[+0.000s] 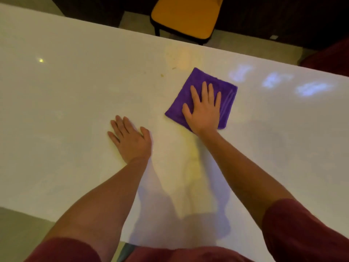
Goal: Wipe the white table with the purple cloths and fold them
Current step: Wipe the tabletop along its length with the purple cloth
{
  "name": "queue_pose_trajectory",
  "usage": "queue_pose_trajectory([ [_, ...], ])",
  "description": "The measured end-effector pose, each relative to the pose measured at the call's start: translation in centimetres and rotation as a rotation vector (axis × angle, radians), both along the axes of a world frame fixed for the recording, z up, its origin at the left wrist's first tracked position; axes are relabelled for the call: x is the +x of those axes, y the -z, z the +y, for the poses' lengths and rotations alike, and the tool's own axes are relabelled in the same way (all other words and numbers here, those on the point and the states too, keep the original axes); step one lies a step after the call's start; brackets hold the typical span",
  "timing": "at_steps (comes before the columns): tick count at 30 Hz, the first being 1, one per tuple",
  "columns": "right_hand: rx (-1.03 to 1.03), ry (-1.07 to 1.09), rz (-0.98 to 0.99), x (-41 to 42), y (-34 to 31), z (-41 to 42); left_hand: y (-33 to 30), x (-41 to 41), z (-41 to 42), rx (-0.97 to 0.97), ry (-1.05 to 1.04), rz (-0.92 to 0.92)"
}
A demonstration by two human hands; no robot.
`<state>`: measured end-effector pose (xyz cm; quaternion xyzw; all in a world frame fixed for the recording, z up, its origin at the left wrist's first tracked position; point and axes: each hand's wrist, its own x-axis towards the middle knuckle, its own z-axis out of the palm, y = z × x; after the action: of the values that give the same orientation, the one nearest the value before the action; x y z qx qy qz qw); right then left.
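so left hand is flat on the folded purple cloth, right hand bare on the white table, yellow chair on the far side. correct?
Not quite: the hands are swapped. In the head view the right hand lies flat on the folded purple cloth, and the left hand rests bare on the white table. The yellow chair on the far side is right.
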<state>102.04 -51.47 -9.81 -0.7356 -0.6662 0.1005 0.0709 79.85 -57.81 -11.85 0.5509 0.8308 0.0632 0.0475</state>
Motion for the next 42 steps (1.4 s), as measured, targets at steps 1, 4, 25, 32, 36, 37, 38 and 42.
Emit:
queue_pose_trajectory([
  [1, 0.015, -0.028, 0.013, -0.5, 0.0, -3.5, -0.1, 0.0, -0.1, 0.01, -0.004, -0.005],
  [4, 0.075, -0.107, 0.039, -0.1, 0.8, -13.1, 0.1, 0.1, -0.2, 0.018, -0.008, -0.013],
  [25, -0.008, 0.159, -0.042, -10.2, 0.6, 2.1, -0.7, -1.2, -0.1, -0.004, 0.043, -0.128],
  [32, -0.005, 0.448, -0.07, -12.3, 0.9, -6.7, -2.7, -14.2, 6.3, 0.082, 0.327, -0.213],
  [36, -0.069, 0.584, -0.072, -13.4, 0.8, -4.9, -1.8, -22.5, 12.2, 0.025, 0.191, -0.091],
  [37, -0.076, 0.6, -0.069, -13.5, 0.8, -4.0, -1.2, -23.4, 12.4, 0.012, 0.194, -0.062],
  [38, -0.082, 0.614, -0.067, -13.5, 0.8, -2.8, -0.8, -23.9, 12.4, 0.001, 0.201, -0.046],
  [42, -0.087, 0.616, -0.065, -13.3, 0.4, 4.3, -0.2, -23.8, 12.6, 0.035, 0.207, -0.038],
])
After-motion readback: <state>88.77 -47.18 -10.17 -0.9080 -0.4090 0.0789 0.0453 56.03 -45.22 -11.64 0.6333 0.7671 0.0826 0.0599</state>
